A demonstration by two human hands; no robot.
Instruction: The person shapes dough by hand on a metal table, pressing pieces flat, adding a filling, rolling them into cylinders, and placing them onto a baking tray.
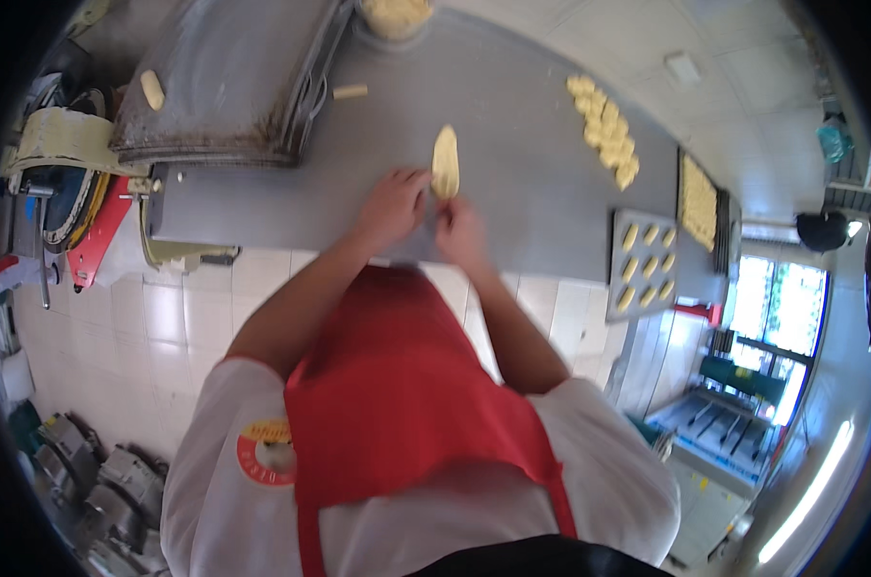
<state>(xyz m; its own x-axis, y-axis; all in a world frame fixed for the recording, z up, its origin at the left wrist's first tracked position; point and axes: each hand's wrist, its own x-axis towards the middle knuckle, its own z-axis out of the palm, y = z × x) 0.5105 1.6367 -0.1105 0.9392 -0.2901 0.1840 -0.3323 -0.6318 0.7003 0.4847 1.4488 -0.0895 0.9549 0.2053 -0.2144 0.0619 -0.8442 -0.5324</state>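
Note:
A flattened, elongated piece of pale yellow dough (pixel 446 159) lies lengthwise on the metal worktable (pixel 522 144) in front of me. My left hand (pixel 393 206) is at its lower left edge, fingers curled and the fingertips against the dough. At the near end my right hand (pixel 461 233) pinches the dough's tip, somewhat blurred. Farther off to the left, a small yellow stick (pixel 351 91) rests on the table. Beyond it, at the far edge of view, stands a bowl (pixel 395 19) filled with a yellow mass.
Dark baking trays (pixel 224 87) at the left carry one dough roll (pixel 151 89). To the right lie a cluster of dough pieces (pixel 605 130), a tray of spaced oval pieces (pixel 645 274) at the table's front edge, and a fuller tray (pixel 697 202).

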